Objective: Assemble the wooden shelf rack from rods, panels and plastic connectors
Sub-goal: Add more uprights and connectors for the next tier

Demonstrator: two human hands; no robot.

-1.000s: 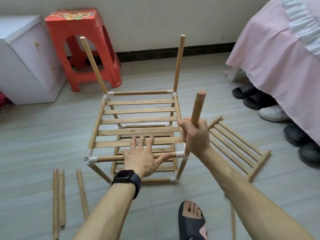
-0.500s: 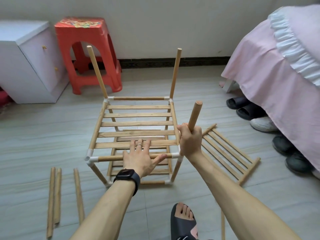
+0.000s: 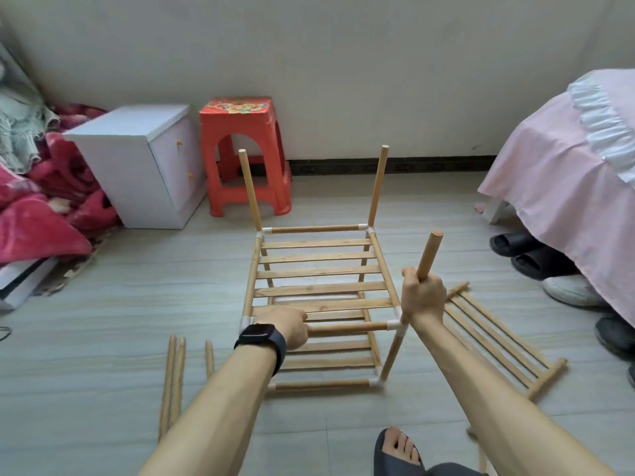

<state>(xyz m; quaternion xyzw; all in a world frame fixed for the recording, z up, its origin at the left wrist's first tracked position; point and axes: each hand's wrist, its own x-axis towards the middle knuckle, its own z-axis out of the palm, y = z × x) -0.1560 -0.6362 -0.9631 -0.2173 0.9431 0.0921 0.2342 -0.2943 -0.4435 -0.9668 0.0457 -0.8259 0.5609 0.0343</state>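
Observation:
The partly built wooden rack (image 3: 319, 273) stands on the floor with two slatted levels joined by white plastic connectors. Two rods rise from its far corners. My right hand (image 3: 422, 297) grips an upright rod (image 3: 429, 254) standing at the near right corner, just above the white connector (image 3: 398, 326). My left hand (image 3: 287, 326), a black watch on its wrist, is curled round the near front rail (image 3: 347, 327) by the near left corner. A loose slatted panel (image 3: 494, 333) lies on the floor to the right of the rack.
Several loose rods (image 3: 173, 376) lie on the floor at the left. A red plastic stool (image 3: 245, 156) and a white cabinet (image 3: 137, 163) stand by the wall. A pink-covered bed (image 3: 563, 180) with shoes (image 3: 536, 255) under it fills the right. My sandalled foot (image 3: 398, 453) is below.
My left hand went from lying flat on the slats to curling round the front rail further left. My view rose and pulled back. My right hand kept its grip on the rod.

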